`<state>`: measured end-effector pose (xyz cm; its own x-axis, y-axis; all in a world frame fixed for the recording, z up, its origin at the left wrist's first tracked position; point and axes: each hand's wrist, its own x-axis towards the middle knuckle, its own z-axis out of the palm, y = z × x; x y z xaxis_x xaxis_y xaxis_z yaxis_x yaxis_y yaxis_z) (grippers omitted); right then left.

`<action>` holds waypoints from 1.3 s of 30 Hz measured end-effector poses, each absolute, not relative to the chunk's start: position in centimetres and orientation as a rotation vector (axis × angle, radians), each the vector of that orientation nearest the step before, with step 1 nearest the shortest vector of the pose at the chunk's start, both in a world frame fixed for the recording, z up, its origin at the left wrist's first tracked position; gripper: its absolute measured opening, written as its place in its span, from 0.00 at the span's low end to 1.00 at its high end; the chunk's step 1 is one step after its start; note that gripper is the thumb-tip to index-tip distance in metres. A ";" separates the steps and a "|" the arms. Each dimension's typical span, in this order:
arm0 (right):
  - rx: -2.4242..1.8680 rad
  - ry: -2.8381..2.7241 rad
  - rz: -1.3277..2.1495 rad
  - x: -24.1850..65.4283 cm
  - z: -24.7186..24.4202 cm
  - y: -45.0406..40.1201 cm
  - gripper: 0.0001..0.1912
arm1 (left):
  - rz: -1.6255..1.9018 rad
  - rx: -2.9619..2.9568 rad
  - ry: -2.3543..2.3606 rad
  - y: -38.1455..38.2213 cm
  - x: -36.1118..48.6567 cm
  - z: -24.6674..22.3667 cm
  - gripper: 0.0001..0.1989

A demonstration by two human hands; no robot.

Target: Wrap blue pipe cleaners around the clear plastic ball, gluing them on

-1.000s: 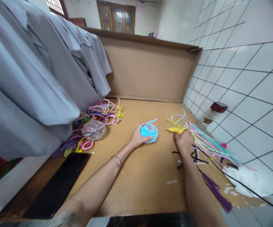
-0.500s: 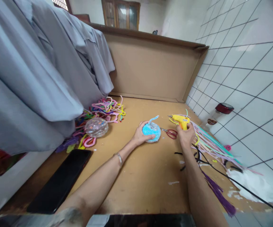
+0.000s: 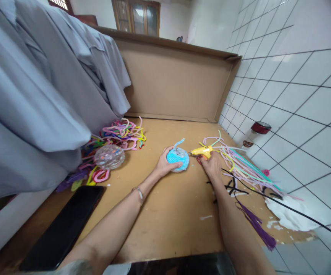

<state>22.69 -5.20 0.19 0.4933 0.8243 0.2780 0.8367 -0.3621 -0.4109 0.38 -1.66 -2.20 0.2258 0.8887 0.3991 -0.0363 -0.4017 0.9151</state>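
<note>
- The left hand [image 3: 163, 165] is closed around a ball wrapped in fuzzy bright blue cord [image 3: 177, 161], thumb across its front, near the middle of the frame; a loose blue end sticks up from the top.
- The right hand [image 3: 213, 166] grips a yellow glue gun [image 3: 202, 152] just right of centre, its nozzle pointing left.
- Half a second ago the gun was well off to the right and higher than the ball; now its nozzle is right beside the ball's right side. Whether they touch cannot be told.
- The red-handled scissors [image 3: 199, 159], plainly visible between ball and gun before, are now mostly hidden by the gun and fingers, so gun, scissors and ball crowd together.
- Bare brown tabletop [image 3: 165, 217] shows between the forearms, down to the front edge at the bottom of the frame.
- A tall cardboard panel [image 3: 174, 80] bounds the back; a white tiled wall [image 3: 294, 95] closes the right.
- At left, grey cloth [image 3: 47, 95] hangs over tangled colourful fuzzy stems [image 3: 122, 133], beside a clear faceted ball [image 3: 109, 157].
- Long pastel stems [image 3: 248, 172] and a thin black cable [image 3: 286, 206] lie near the right arm, limiting sideways room.
</note>
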 end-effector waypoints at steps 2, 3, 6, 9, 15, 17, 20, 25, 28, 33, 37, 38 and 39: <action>-2.314 -1.346 -0.052 22.6 0.5 -5.5 0.27 | 1.308 1.610 0.825 -1.6 0.3 -2.2 0.40; -2.348 -1.318 -0.066 22.5 0.7 -5.6 0.27 | 1.303 1.609 0.830 -1.6 0.3 -2.2 0.40; -2.435 -1.203 -0.110 22.6 1.1 -6.1 0.27 | 1.303 1.607 0.836 -1.5 0.3 -2.3 0.40; -2.478 -1.163 -0.140 22.9 1.3 -6.6 0.26 | 1.312 1.615 0.820 -1.5 0.3 -2.3 0.40; -2.531 -1.122 -0.130 24.0 1.1 -7.8 0.27 | 1.325 1.634 0.797 -1.5 0.5 -2.4 0.38; -2.549 -1.073 -0.114 24.6 0.9 -8.4 0.28 | 1.325 1.644 0.791 -1.5 0.5 -2.4 0.38; -2.533 -0.994 -0.125 25.4 0.5 -9.1 0.27 | 1.327 1.659 0.793 -1.5 0.5 -2.5 0.38; -2.240 -0.937 -0.236 25.1 0.8 -8.1 0.26 | 1.344 1.647 0.818 -1.1 0.6 -2.5 0.39; -1.984 -1.086 -0.299 23.4 2.0 -6.0 0.26 | 1.376 1.601 0.831 -0.7 0.5 -2.4 0.38; -1.760 -1.302 -0.308 19.7 2.8 -3.5 0.23 | 1.361 1.579 0.840 -0.7 0.2 -2.4 0.39; -1.734 -1.314 -0.313 18.8 1.7 -3.9 0.23 | 1.340 1.571 0.835 -0.7 0.3 -2.4 0.38; -1.714 -1.324 -0.322 18.9 1.5 -4.2 0.22 | 1.331 1.565 0.830 -0.7 0.3 -2.4 0.38; -1.694 -1.332 -0.337 19.0 1.3 -4.4 0.22 | 1.337 1.553 0.821 -0.7 0.4 -2.4 0.39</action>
<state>19.02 -4.38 1.33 0.3757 0.6196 0.6892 0.8728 0.0134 -0.4879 0.38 -0.70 -2.36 0.1944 0.9042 0.3804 -0.0695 -0.3741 0.9248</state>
